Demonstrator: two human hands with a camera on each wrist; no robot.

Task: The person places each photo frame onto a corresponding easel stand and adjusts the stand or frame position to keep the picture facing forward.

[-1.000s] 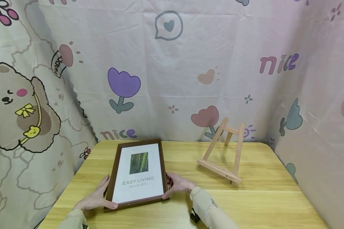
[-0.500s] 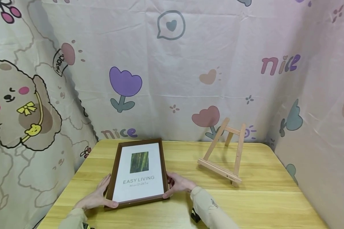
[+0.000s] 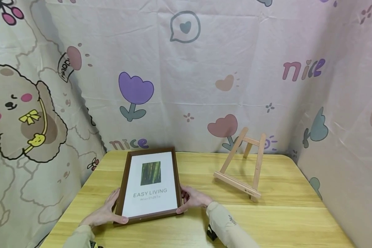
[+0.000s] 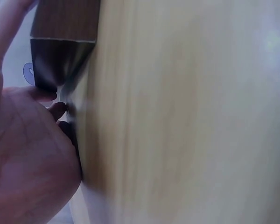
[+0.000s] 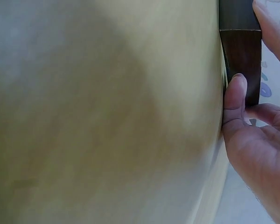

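Observation:
A brown picture frame with a white "EASY LIVING" insert and a small green picture faces up on the left part of the table. My left hand grips its near left corner, thumb on the front edge and fingers along the left side. At the near right corner my right hand holds it the same way, some fingertips tucked by the side. Close up, the frame's corner shows beside the left palm; in the right wrist view the other corner has a curled finger against it. The frame's underside is hidden.
To the right stands a small wooden easel, its ledge angled toward the near right. The wooden table meets a patterned cloth backdrop at its far edge, with cloth also on both sides.
The frame's far edge has risen slightly in the head view, while its near edge has barely shifted. Both hands keep their hold, and the easel stays where it was.

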